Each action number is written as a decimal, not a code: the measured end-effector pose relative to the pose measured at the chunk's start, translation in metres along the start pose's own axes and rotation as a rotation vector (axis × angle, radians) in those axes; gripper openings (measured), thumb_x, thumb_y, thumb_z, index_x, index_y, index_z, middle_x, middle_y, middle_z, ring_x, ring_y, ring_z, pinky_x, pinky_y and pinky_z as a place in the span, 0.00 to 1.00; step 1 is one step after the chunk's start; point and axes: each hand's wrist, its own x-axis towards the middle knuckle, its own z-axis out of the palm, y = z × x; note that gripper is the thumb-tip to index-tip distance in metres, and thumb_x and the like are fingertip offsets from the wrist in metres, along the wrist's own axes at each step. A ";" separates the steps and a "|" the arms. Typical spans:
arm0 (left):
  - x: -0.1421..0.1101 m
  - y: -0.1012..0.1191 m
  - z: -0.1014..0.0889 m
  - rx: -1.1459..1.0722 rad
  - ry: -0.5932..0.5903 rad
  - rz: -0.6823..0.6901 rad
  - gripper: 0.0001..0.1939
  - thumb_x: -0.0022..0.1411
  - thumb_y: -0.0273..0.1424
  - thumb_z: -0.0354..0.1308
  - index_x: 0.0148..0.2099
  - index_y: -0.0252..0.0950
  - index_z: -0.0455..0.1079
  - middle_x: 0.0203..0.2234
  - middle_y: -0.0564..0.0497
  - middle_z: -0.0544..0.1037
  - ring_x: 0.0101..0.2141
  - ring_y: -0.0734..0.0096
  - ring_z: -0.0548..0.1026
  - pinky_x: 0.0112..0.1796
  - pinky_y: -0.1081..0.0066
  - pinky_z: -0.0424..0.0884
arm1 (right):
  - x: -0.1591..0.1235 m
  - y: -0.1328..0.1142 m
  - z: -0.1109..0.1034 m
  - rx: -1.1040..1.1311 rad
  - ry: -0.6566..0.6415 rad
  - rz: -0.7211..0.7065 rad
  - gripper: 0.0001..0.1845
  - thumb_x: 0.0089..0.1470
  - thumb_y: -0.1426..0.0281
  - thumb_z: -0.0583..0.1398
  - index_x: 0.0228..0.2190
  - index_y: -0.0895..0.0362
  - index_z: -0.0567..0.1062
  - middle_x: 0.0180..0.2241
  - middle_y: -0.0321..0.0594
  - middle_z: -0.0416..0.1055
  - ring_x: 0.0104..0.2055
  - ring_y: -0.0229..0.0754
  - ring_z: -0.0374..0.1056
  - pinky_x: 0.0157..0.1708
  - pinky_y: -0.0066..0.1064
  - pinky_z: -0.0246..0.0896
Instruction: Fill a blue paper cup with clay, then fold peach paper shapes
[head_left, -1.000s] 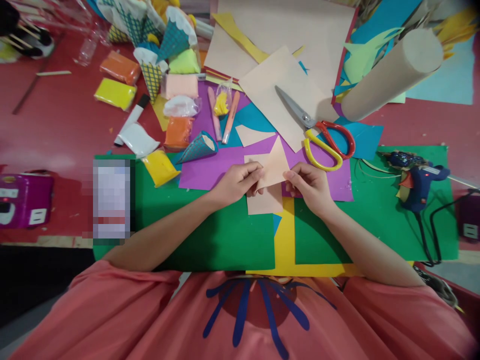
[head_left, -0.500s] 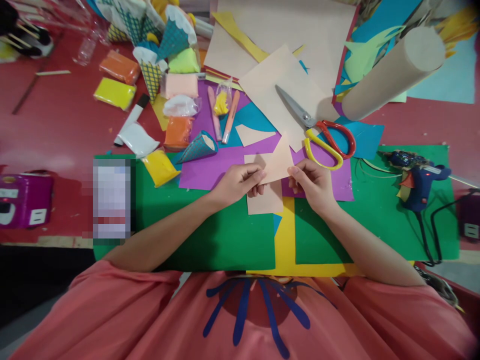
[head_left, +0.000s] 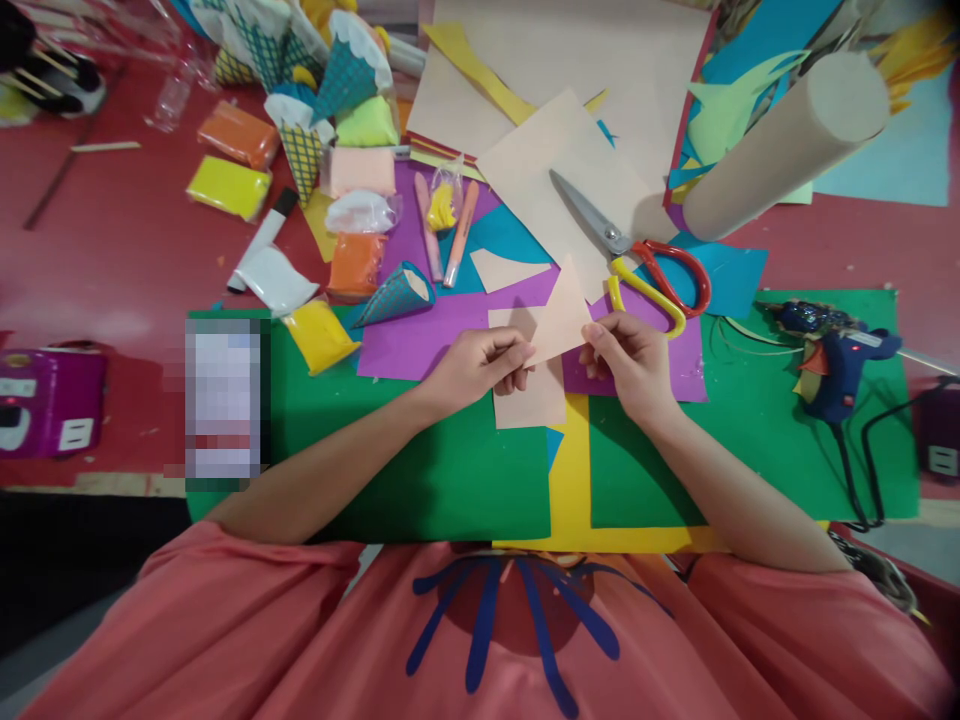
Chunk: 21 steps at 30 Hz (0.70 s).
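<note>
The red table (head_left: 127,220) is the largest thing, and it spreads on both sides beyond the hands. One green sheet (head_left: 420,480) lies below the left hand (head_left: 487,365), and another green sheet (head_left: 660,480) lies below the right hand (head_left: 630,365). A purple sheet (head_left: 405,345) lies partly beneath both hands. A thick pale roll (head_left: 780,150) stands tilted in the view, well beyond the right hand and to its right. The scissors (head_left: 613,238) (one handle loop is yellow, the other is red) rest just beyond the right hand. A blue glue gun (head_left: 836,370) is well to the right of this hand.

The left hand pinches one corner of the peach triangle (head_left: 561,320) between thumb and fingers; the right hand pinches its right corner. So this triangle is between the two hands, above a flat peach piece (head_left: 529,410). A small blue cone (head_left: 397,295) lies beyond the left hand, to its left. Farther beyond is an orange marker (head_left: 461,235).
</note>
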 end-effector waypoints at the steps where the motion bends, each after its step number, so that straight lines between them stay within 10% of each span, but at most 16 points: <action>1: 0.000 0.000 0.000 0.001 0.000 -0.002 0.28 0.56 0.56 0.57 0.25 0.33 0.65 0.17 0.54 0.72 0.17 0.83 0.68 0.20 0.81 0.65 | 0.000 0.000 0.000 -0.001 0.000 0.001 0.23 0.46 0.50 0.66 0.23 0.57 0.70 0.17 0.31 0.69 0.15 0.29 0.61 0.14 0.23 0.55; 21: 0.001 0.000 0.001 -0.001 -0.027 -0.005 0.28 0.56 0.56 0.57 0.27 0.34 0.63 0.18 0.54 0.72 0.18 0.82 0.68 0.20 0.80 0.65 | 0.004 0.002 -0.003 -0.019 0.034 -0.006 0.22 0.46 0.49 0.65 0.21 0.55 0.69 0.17 0.31 0.68 0.15 0.29 0.60 0.13 0.24 0.53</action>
